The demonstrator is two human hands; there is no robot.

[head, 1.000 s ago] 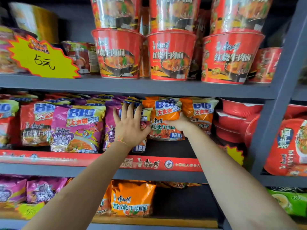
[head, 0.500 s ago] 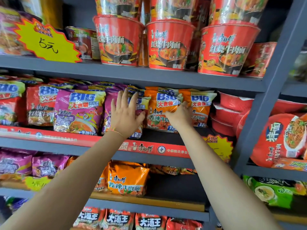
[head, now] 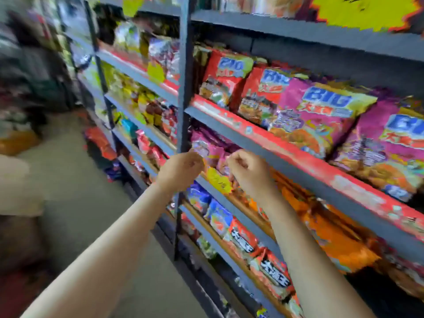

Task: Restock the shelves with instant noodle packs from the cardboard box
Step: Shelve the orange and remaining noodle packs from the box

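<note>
Your left hand [head: 181,168] & right hand [head: 246,169] are both out in front of the grey shelf unit [head: 183,88], level w/ the shelf below the red-trimmed one, near each other but apart. Left: fingers loosely curled, nothing in it as far as the blur lets you see, hanging in front of the upright post. Right: fingers curled in too, knuckles toward the camera, just in front of the purple noodle packs [head: 206,148] on that lower shelf; can't tell whether the fingertips touch a pack or pinch anything, too smeared. Noodle stock: on the red-trimmed shelf [head: 263,136] above your hands, red BIG packs [head: 224,81] stand at the left end, then pink/purple BIG packs [head: 314,115] leaning back in a row toward the right edge. Below & right of your right hand, orange packs [head: 332,237] lie on the next shelf; further down, red packs w/ black-and-white lettering [head: 243,237] line another shelf, w/ blue-topped packs [head: 199,198] beside them. A yellow starburst tag [head: 220,181] hangs on the shelf edge just under your right hand; a bigger yellow starburst sign [head: 362,12] sits top right. Further bays of mixed snack bags [head: 146,104] run off to the left, very blurred. Grey floor [head: 80,180] lower left. Cardboard box: not identifiable in this view.
</note>
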